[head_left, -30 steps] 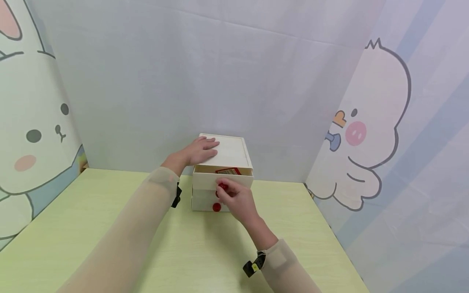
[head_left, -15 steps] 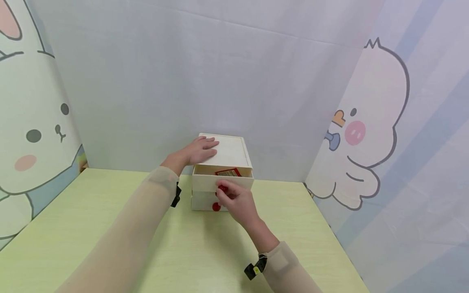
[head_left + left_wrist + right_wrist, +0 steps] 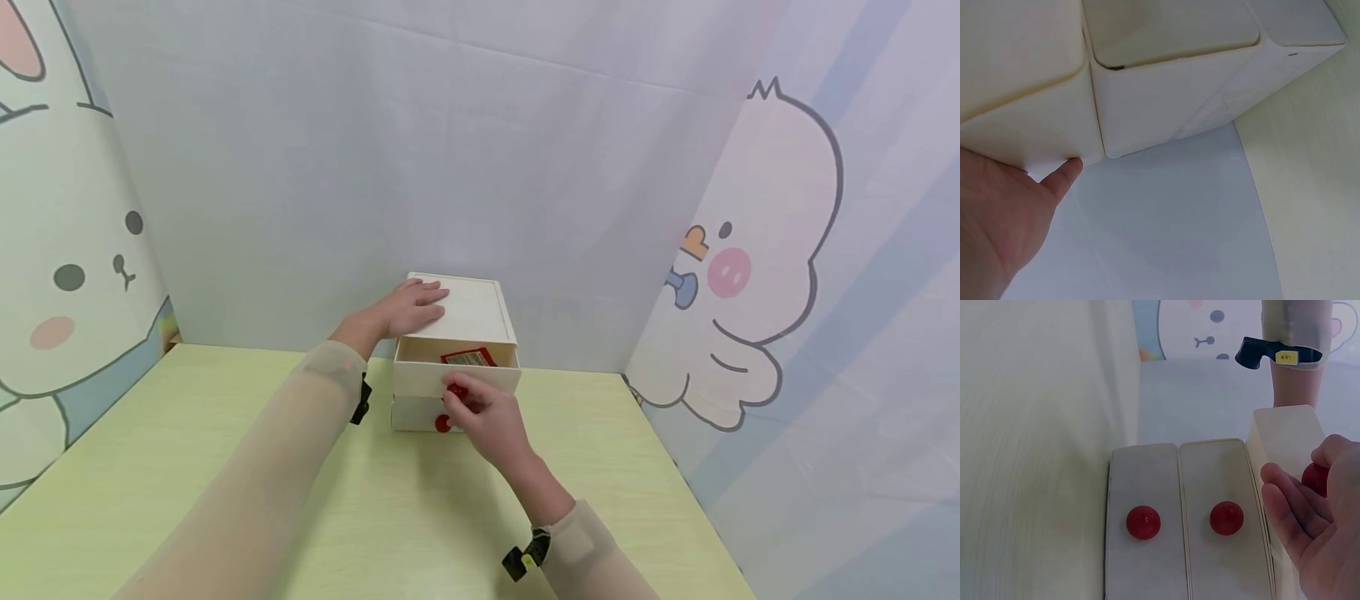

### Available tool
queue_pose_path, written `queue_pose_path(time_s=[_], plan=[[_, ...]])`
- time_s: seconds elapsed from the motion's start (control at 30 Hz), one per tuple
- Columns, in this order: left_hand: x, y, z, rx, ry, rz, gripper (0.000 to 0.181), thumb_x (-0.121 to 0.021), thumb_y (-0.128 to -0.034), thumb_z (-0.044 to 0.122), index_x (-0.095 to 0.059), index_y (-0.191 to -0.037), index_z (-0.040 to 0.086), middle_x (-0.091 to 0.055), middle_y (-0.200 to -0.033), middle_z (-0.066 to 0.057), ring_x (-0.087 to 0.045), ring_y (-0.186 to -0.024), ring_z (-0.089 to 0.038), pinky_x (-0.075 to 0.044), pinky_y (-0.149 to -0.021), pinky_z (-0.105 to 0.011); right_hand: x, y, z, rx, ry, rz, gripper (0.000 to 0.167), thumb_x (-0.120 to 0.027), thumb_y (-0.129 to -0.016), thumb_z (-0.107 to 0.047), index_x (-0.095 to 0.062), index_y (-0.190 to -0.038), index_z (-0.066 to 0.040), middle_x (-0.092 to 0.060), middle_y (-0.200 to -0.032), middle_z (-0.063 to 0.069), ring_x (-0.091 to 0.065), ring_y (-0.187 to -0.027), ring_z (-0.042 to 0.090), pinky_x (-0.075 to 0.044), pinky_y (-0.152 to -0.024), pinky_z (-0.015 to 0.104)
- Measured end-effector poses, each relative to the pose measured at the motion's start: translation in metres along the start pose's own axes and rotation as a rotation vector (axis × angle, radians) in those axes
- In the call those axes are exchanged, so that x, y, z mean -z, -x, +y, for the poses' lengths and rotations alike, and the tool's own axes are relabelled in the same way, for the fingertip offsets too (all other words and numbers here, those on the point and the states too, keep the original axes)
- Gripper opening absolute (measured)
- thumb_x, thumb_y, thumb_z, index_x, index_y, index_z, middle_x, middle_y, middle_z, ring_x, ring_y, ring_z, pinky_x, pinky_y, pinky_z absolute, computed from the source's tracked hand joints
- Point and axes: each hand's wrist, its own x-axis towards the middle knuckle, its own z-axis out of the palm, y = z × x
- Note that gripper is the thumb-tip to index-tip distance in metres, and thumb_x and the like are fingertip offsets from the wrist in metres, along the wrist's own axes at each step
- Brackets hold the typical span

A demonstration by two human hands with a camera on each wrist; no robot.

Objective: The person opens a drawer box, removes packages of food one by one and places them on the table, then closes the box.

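A small white drawer cabinet (image 3: 480, 304) stands at the back of the table, its top drawer (image 3: 420, 375) pulled partly out. Inside that drawer lies a red-edged packet (image 3: 470, 357) with a printed label. My left hand (image 3: 408, 308) rests flat on the cabinet's top with fingers spread; the left wrist view shows its thumb (image 3: 1063, 178) against the cabinet's side. With thumb and fingertips my right hand (image 3: 491, 417) pinches the top drawer's red knob (image 3: 1316, 479). Two lower drawers are closed, each with a round red knob, the middle one (image 3: 1227, 518) and the bottom one (image 3: 1143, 523).
The pale yellow-green table (image 3: 360, 517) spreads in front of the cabinet and to both sides. Behind it hangs a light curtain (image 3: 315, 167), close to the cabinet's back. Cartoon animals are printed on the side panels.
My right hand has drawn the top drawer a little farther toward me, and more of the packet inside shows. The left hand has stayed in place on the cabinet top.
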Motion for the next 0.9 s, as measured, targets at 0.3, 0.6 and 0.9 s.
queue_pose_path(time_s=[0.3,0.6,0.9], plan=[[0.0,0.001,-0.001,-0.001,0.0,-0.002,0.064,-0.039,-0.1146,0.043,-0.035,-0.173,0.017,-0.023,-0.184,-0.011,-0.005,-0.173,-0.041,-0.009,-0.138,-0.067,0.001,0.005,-0.002,0.001,0.025,-0.01,0.019,-0.076,-0.104,-0.011,-0.081,-0.122,-0.012,-0.081,-0.102,0.01,-0.073,-0.072,0.009,-0.066,-0.071,0.024],[0.0,0.001,0.0,-0.009,-0.006,0.005,0.064,-0.04,-0.1143,0.042,-0.036,-0.173,0.016,-0.025,-0.184,-0.012,-0.007,-0.172,-0.042,-0.01,-0.138,-0.066,0.001,0.01,-0.006,0.024,0.039,0.007,0.018,-0.077,-0.102,-0.009,-0.082,-0.119,-0.012,-0.08,-0.098,0.009,-0.068,-0.073,0.008,-0.063,-0.069,0.021],[-0.001,0.0,0.0,-0.012,0.004,0.011,0.063,-0.04,-0.1144,0.042,-0.037,-0.172,0.016,-0.026,-0.183,-0.011,-0.007,-0.172,-0.041,-0.011,-0.137,-0.067,0.002,0.013,-0.006,0.037,0.029,0.005,0.018,-0.077,-0.102,-0.009,-0.082,-0.119,-0.01,-0.08,-0.097,0.01,-0.071,-0.072,0.008,-0.063,-0.067,0.023]])
